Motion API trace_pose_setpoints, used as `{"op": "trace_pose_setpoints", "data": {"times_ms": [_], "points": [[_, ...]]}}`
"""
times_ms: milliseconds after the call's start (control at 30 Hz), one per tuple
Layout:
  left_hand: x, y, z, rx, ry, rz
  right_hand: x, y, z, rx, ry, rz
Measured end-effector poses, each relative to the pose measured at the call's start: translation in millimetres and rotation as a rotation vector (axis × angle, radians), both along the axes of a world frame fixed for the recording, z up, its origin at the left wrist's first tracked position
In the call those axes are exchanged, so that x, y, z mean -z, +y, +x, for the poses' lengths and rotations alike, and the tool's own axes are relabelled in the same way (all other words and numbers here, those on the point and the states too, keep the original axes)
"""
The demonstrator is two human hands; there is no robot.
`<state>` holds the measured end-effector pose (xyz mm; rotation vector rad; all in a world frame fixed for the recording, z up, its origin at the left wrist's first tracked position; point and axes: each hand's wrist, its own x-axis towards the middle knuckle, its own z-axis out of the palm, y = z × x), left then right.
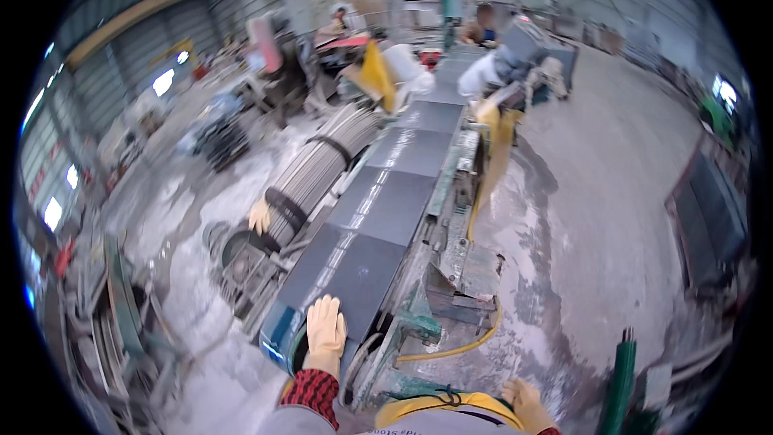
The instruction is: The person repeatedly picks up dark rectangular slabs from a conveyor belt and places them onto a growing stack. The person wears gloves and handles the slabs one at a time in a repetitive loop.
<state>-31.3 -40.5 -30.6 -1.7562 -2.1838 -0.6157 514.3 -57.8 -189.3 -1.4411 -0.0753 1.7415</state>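
A row of dark grey slabs (373, 203) lies end to end along a long conveyor, with a bright streak of reflected light down it. My left hand (325, 330), in a cream glove below a red-and-black checked cuff, rests with fingers stretched out on the nearest slab (342, 267), by the conveyor's blue near end (282, 332). Low on the right, beside my yellow-edged apron (451, 404), hangs my gloved right hand (527, 404). Its fingers look loosely apart, and I see nothing in them.
Left of the conveyor, a strapped grey ribbed bundle (310, 169) carries a loose glove (259, 216). A yellow hose (459, 350) curves over the wet floor at right. A green post (619, 383) rises lower right. At the far end a person (481, 26) stands beside the machinery.
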Motion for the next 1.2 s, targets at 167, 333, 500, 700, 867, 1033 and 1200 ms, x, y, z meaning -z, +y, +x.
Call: {"op": "trace_pose_setpoints", "data": {"times_ms": [167,333,500,700,867,1033,1200], "points": [[-4.1,-10.2,1.4,-0.021,-0.068,0.047,-17.0,8.1,1.9,-0.131,0.054,-0.017],[-17.1,-8.9,6.4,0.021,-0.078,0.106,26.7,17.4,29.1,-0.224,0.064,-0.048],[-19.7,-16.1,2.1,0.019,-0.065,0.127,-21.6,18.4,-0.2,-0.238,-0.052,-0.104],[-17.9,-20.2,2.2,-0.001,-0.128,0.07,-55.3,17.1,-17.9,-0.228,-0.047,-0.101],[-10.0,-22.4,-0.4,-0.026,-0.095,0.039,-55.7,16.3,-17.5,-0.231,-0.024,-0.082],[-8.8,-26.6,0.1,-0.032,-0.087,0.043,-38.7,16.2,-11.0,-0.176,0.015,-0.097],[-13.3,-30.1,0.6,-0.019,-0.093,0.043,-52.8,16.8,-20.9,-0.187,-0.04,-0.097]]}}
